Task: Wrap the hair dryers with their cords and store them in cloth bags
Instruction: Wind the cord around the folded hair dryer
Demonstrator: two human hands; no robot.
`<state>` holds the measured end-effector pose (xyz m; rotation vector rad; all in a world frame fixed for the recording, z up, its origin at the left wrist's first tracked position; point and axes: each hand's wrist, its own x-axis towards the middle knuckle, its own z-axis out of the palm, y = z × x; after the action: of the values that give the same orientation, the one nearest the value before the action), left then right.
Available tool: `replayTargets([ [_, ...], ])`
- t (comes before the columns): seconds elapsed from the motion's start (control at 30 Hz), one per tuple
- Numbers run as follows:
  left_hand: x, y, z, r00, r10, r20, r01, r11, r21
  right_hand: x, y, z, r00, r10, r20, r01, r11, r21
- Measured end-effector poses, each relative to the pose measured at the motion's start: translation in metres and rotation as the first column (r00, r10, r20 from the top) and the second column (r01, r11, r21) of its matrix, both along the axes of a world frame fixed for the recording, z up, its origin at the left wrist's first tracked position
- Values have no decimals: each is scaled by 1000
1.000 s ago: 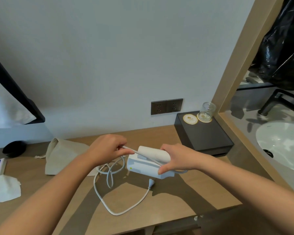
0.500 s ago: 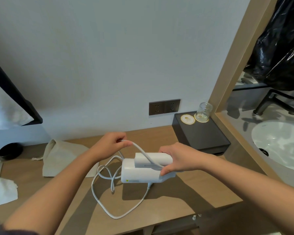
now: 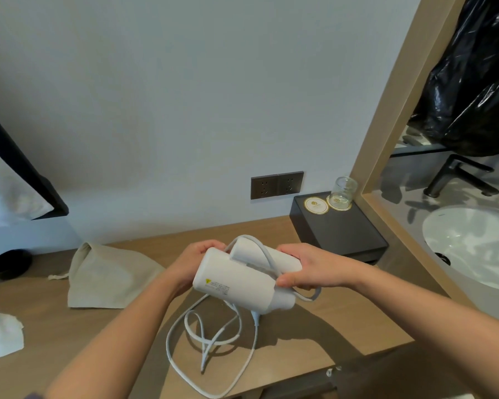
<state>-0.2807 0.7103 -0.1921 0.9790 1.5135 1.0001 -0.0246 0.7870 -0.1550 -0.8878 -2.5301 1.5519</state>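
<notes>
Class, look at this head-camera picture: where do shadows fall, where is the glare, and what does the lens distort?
Head view: the hair dryer casts a soft shadow on the desk to its lower right; head view: glare streaks the black bag and the basin; head view: the wide lens tilts the wooden frame and the wall socket.

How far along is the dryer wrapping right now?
Done: one turn of cord crosses the folded hair dryer. In hand: left hand and right hand grip the dryer above the desk. Left: most of the cord lies loose on the desk, and the dryer is not yet in the cloth bag lying flat.
</notes>
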Motion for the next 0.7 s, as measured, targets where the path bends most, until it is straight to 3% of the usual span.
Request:
replayTargets([
  [0.2, -24, -8, 3, 985, -164, -43, 169, 975, 148, 9, 9, 4, 998, 39, 39, -43, 995, 94],
  [0.3, -37, -11, -3, 981, -166, -96, 179, 972, 151, 13, 10, 4, 997, 50, 54, -52, 998, 46],
  [0.7, -51, -23, -7, 989, -132, -66, 138, 986, 95, 18, 12, 3, 999, -48, 13, 50, 985, -165],
])
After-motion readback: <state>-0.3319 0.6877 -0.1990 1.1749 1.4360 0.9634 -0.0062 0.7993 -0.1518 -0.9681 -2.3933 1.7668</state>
